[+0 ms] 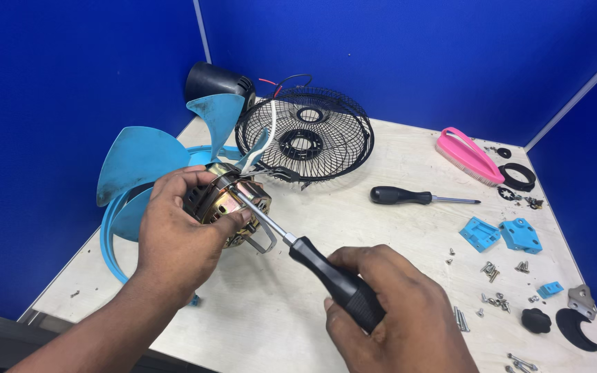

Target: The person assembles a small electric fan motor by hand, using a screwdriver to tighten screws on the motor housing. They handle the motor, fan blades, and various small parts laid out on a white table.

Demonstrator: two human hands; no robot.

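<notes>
My left hand (177, 235) grips a brass-coloured fan motor (228, 202) with copper windings, held just above the wooden table (354, 235). My right hand (399, 314) holds a black-handled screwdriver (316, 266); its shaft runs up and left, and the tip rests on the motor's metal frame by my left thumb. A white cable (271, 131) runs from the motor toward the black wire fan guards (305, 138). A blue fan blade (143, 162) lies behind my left hand.
A second black screwdriver (416, 197) lies mid-table. A pink brush (468, 155), black rings (517, 177), blue plastic parts (502, 235), loose screws (492, 273) and black knobs (561, 323) sit at the right. A black motor housing (215, 81) stands at the back left.
</notes>
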